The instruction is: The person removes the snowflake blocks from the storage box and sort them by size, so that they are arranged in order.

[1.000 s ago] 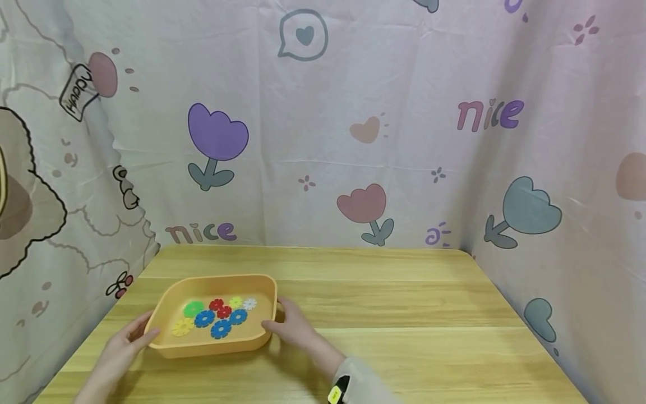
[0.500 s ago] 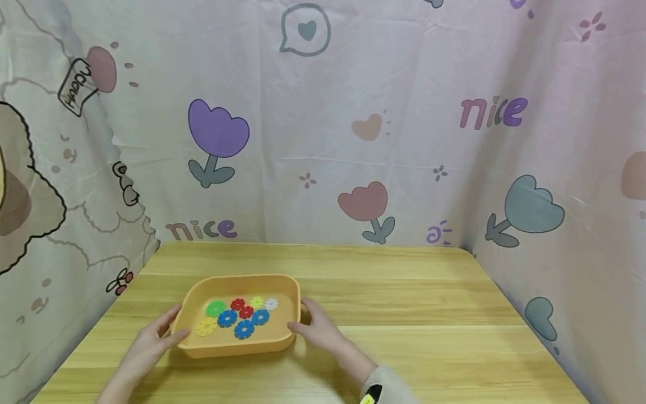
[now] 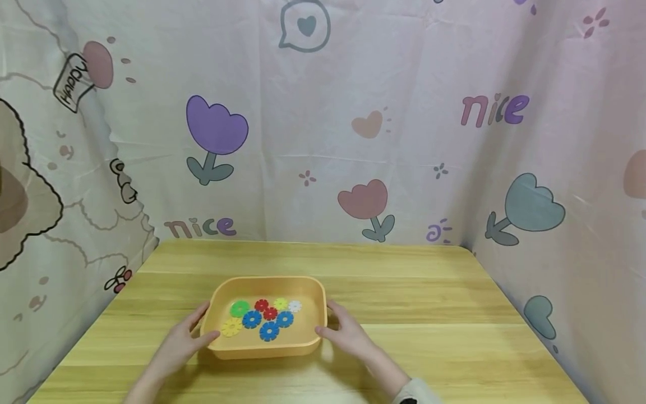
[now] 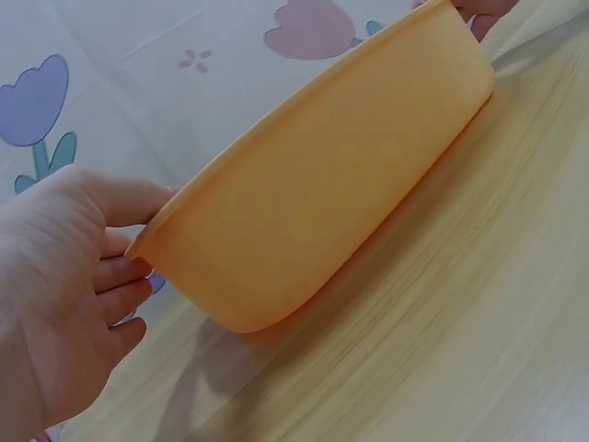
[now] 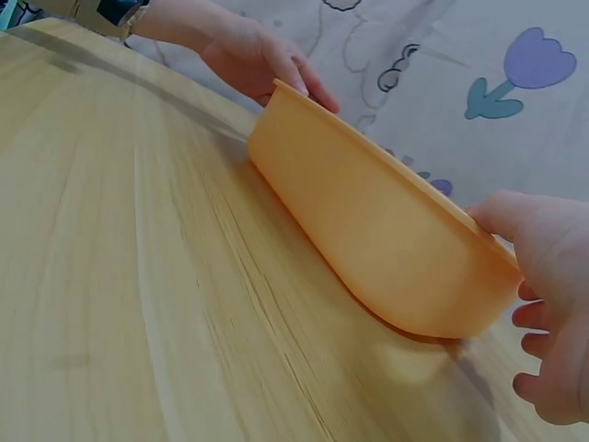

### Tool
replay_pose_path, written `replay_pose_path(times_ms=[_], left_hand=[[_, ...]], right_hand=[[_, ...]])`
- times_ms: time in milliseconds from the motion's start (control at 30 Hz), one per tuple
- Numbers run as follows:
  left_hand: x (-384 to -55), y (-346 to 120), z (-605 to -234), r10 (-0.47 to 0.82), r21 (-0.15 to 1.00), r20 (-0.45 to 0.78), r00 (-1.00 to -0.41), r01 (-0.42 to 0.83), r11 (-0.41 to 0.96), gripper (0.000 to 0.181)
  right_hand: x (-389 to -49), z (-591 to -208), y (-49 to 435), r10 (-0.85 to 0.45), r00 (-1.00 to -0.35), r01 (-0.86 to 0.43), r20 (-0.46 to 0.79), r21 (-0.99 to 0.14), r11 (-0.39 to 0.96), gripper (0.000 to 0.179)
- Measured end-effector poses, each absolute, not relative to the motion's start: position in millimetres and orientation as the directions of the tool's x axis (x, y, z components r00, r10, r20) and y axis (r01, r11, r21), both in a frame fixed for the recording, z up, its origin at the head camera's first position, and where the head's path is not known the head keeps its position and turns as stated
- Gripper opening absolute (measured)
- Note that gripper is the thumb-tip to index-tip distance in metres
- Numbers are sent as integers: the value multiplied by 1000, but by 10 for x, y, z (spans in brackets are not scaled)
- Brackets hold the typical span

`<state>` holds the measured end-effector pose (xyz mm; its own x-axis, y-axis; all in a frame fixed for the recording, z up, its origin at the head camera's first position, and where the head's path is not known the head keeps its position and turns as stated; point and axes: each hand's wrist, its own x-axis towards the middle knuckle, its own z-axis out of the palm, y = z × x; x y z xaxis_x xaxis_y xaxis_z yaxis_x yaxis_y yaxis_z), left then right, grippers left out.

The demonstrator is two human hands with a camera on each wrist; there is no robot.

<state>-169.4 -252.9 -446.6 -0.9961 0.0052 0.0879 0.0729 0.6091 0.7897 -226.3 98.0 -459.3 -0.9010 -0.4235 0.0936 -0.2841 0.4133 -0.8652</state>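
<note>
A shallow orange-yellow plastic tray point(image 3: 264, 352) with rounded corners stands between my two hands on the table. Inside it lie several notched plastic discs: blue discs point(image 3: 269, 331), red discs point(image 3: 261, 306), a green disc point(image 3: 239, 308), a yellow disc point(image 3: 232, 327), a paler yellow disc point(image 3: 280, 303) and a white disc point(image 3: 295, 306). My left hand point(image 3: 179, 342) grips the left end, thumb over the rim and fingers below it outside. At the other end my right hand point(image 3: 350, 336) holds the rim the same way, its curled fingers showing in the right wrist view.
The wooden table point(image 3: 429, 314) reaches back to a pale printed curtain point(image 3: 303, 129), which also hangs along the left and right sides. The table's right edge slants away beyond my right arm.
The tray has moved to the right along the table, with both hands still holding its ends and the discs inside. It has also turned slightly, so its long side faces me squarely.
</note>
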Motion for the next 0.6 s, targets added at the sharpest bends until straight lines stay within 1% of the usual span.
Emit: replay_pose_path(times_ms=[133, 300, 600], left_hand=[[-1713, -2417, -4474, 16, 806, 107, -994, 96, 584, 78], [-1737, -2291, -4467, 16, 806, 110, -994, 99, 584, 78], [-1744, -2143, -4418, 15, 807, 30, -999, 33, 590, 82]], right_hand=[[-2255, -4586, 1102, -435, -894, -299, 109, -867, 398, 67], [-2232, -4566, 1233, -419, -903, -283, 92, -862, 420, 70], [-2202, -4546, 1394, -401, -911, -298, 100, -830, 471, 71]])
